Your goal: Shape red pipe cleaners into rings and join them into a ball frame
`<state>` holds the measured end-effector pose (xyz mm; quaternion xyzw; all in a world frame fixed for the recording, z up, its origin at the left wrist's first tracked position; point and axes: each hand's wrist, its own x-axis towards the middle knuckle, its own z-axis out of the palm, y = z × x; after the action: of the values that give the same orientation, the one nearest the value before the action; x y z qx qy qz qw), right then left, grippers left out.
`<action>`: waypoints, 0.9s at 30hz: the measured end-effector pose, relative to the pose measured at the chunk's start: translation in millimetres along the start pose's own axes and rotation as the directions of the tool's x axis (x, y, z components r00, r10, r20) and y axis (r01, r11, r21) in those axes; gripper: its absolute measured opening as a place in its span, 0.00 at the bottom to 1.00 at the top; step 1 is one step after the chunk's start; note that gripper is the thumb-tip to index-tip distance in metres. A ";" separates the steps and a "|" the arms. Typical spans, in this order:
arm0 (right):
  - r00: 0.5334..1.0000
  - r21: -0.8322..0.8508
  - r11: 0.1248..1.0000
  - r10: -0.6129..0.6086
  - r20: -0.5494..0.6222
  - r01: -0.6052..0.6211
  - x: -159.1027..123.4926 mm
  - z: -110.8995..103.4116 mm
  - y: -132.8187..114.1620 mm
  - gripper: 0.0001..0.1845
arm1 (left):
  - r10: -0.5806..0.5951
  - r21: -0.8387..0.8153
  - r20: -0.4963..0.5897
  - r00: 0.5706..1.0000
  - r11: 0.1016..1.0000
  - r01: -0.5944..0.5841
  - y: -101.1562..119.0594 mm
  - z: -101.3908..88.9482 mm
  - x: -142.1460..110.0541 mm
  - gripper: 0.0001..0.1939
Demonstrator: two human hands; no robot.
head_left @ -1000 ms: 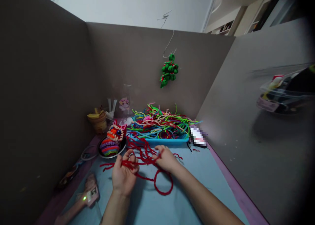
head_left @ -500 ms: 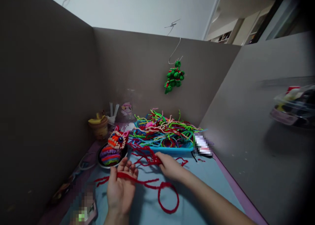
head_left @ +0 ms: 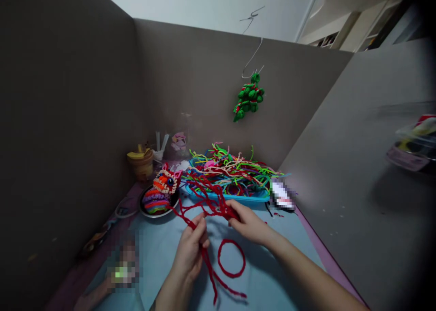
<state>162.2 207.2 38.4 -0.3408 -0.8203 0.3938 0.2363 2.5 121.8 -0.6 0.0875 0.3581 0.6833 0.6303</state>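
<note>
My right hand [head_left: 250, 222] is closed around a tangled bunch of red pipe cleaners [head_left: 218, 204], whose loose ends spread up and left over the tray's edge. Lower and to the left, my left hand [head_left: 190, 252] grips several red strands [head_left: 210, 266]; their tails hang below the fist toward the near edge. Some strands run between the two hands. A round red pipe-cleaner ring [head_left: 219, 258] lies on the blue cloth [head_left: 269, 274] below my right hand, with neither hand touching it.
Behind the hands stands a blue tray [head_left: 238, 199] heaped with colourful pipe cleaners. A metal bowl [head_left: 160, 216] holds a striped pipe-cleaner animal [head_left: 165, 186]. A pot [head_left: 141, 165] stands back left, and a green tree ornament [head_left: 251, 97] hangs on wire. Grey panels [head_left: 204, 75] enclose the sides.
My left hand has gone from lying open, palm up, under a red strand to closing on red strands nearer my right hand. The right hand's bunch has risen slightly. The view has shifted.
</note>
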 end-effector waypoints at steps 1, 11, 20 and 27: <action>0.999 -0.014 1.000 -0.026 0.024 0.026 -2.2 4.6 -3.4 0.18 | 0.032 0.010 -0.011 0.999 0.999 -0.032 -1.4 0.5 0.6 0.21; 0.990 0.046 0.998 0.055 -0.134 -0.049 -4.6 -11.8 0.0 0.15 | 0.163 0.028 -0.133 0.978 0.987 -0.161 6.2 -11.4 12.5 0.20; 0.974 0.253 0.963 0.142 -0.177 -0.095 38.5 -53.4 -6.8 0.11 | 0.130 0.123 -0.098 0.987 0.985 -0.117 0.9 -11.0 11.2 0.19; 0.951 0.716 0.639 0.285 0.118 -0.280 32.2 -29.7 -3.1 0.11 | 0.068 0.241 -0.123 0.990 0.970 -0.037 -4.9 -19.3 24.4 0.18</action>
<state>159.4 244.2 61.9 -0.3444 -0.5333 0.7163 0.2897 -9.2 136.7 -25.6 0.1270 0.4754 0.6562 0.5721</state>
